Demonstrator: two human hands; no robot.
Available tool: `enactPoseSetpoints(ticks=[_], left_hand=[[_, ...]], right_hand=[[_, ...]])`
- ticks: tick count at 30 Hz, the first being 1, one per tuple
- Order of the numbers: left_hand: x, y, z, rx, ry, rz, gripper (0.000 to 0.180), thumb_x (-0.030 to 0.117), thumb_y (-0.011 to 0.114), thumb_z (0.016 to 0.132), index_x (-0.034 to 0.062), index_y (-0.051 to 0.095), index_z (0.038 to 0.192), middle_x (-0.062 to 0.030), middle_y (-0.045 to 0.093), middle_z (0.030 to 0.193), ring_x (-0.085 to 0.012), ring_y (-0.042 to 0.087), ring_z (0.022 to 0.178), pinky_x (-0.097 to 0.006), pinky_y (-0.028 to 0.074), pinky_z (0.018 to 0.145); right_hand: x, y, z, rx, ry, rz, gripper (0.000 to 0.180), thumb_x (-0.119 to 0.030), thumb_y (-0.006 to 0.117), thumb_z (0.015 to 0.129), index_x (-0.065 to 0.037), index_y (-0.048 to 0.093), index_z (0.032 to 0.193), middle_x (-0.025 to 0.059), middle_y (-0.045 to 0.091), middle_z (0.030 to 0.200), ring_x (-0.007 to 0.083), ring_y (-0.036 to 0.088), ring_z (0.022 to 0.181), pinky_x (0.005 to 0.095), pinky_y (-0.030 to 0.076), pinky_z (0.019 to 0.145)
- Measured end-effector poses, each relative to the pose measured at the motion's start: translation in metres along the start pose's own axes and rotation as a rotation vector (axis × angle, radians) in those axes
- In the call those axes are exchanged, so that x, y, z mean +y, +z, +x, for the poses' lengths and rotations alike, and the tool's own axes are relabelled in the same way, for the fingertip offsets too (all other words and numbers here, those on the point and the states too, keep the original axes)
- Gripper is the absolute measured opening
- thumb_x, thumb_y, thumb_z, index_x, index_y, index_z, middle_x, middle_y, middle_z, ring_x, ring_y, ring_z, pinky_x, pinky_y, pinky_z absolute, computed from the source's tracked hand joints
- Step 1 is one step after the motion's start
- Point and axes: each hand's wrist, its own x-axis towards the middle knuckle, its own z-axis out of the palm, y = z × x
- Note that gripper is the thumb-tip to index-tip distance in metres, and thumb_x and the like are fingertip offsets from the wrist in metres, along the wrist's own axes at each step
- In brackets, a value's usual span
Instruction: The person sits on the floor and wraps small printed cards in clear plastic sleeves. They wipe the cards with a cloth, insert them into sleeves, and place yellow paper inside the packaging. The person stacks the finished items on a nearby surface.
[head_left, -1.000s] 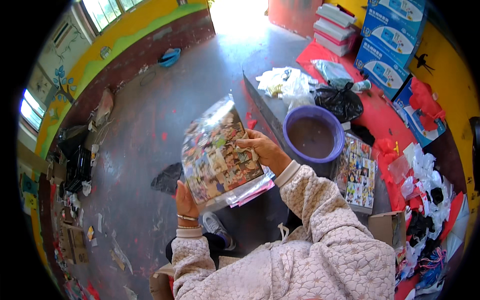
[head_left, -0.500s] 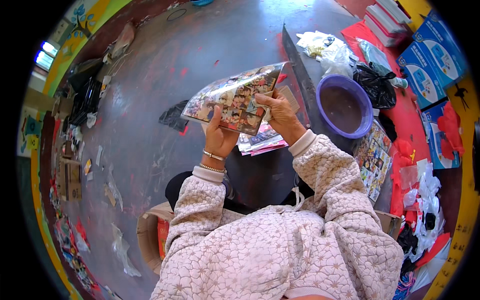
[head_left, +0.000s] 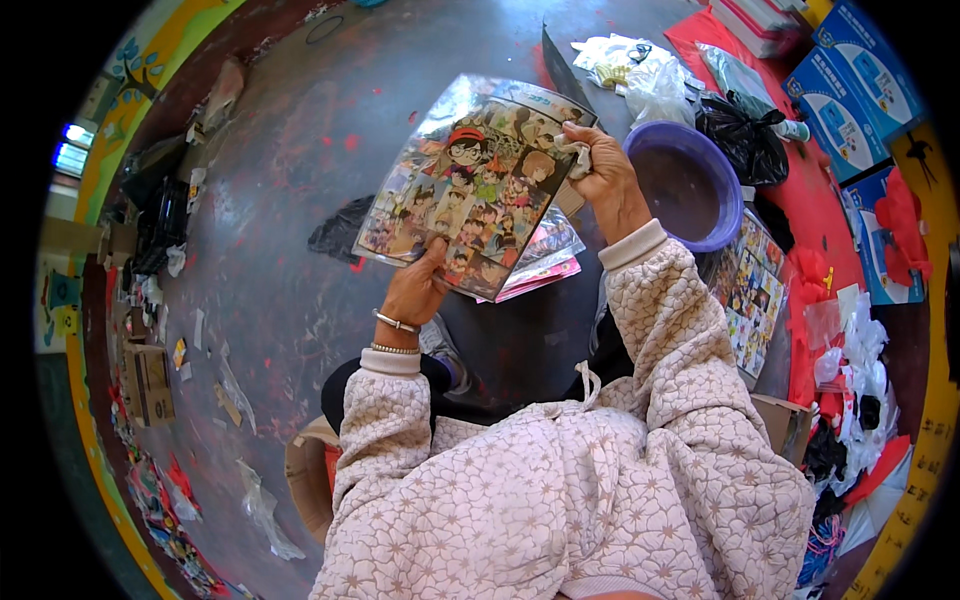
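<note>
Holding a glossy cartoon sticker sheet (head_left: 470, 185) up at twelve o'clock over grey floor (head_left: 290, 270): left hand (head_left: 415, 290) pinching its near edge, right hand (head_left: 600, 175) gripping the far corner, at two o'clock, with a crumpled cloth (head_left: 578, 155). Probably light, floppy, slippery in its clear sleeve; best supported at opposite edges. Purple basin (head_left: 690, 185) at two o'clock.

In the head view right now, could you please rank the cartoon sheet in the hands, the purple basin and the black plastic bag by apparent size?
1. cartoon sheet, though it is held nearer the camera, which may exaggerate it
2. purple basin
3. black plastic bag
</note>
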Motion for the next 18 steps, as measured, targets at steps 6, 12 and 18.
enactPoseSetpoints(ticks=[6, 12, 18], left_hand=[[-0.004, 0.006, 0.002, 0.058, -0.007, -0.049, 0.034, 0.020, 0.043, 0.091, -0.0010, 0.040, 0.118, -0.0092, 0.053, 0.110, -0.0187, 0.054, 0.099, -0.034, 0.047, 0.082], [-0.014, -0.020, 0.006, 0.175, -0.063, -0.026, 0.029, 0.016, 0.054, 0.084, -0.0026, 0.047, 0.106, -0.0089, 0.057, 0.100, -0.0181, 0.058, 0.089, -0.032, 0.049, 0.077], [-0.088, -0.076, 0.028, 0.598, -0.055, 0.196, 0.015, 0.014, 0.072, 0.069, 0.0067, 0.060, 0.073, 0.0005, 0.058, 0.062, -0.0074, 0.051, 0.046, -0.020, 0.028, 0.033]], right_hand=[[0.008, 0.003, -0.012, 0.095, -0.149, -0.090, 0.016, 0.004, 0.055, 0.077, -0.001, 0.054, 0.092, 0.0114, 0.059, 0.081, 0.0221, 0.060, 0.069, 0.0352, 0.053, 0.063], [0.028, -0.011, -0.005, 0.256, -0.265, -0.353, 0.020, 0.010, 0.054, 0.075, -0.001, 0.053, 0.092, 0.0085, 0.058, 0.075, 0.0173, 0.057, 0.063, 0.0304, 0.050, 0.056], [0.051, -0.082, 0.034, 0.453, -0.289, -0.873, 0.012, -0.005, 0.063, 0.073, 0.001, 0.060, 0.083, 0.0085, 0.061, 0.077, 0.0164, 0.057, 0.062, 0.0294, 0.047, 0.055]])
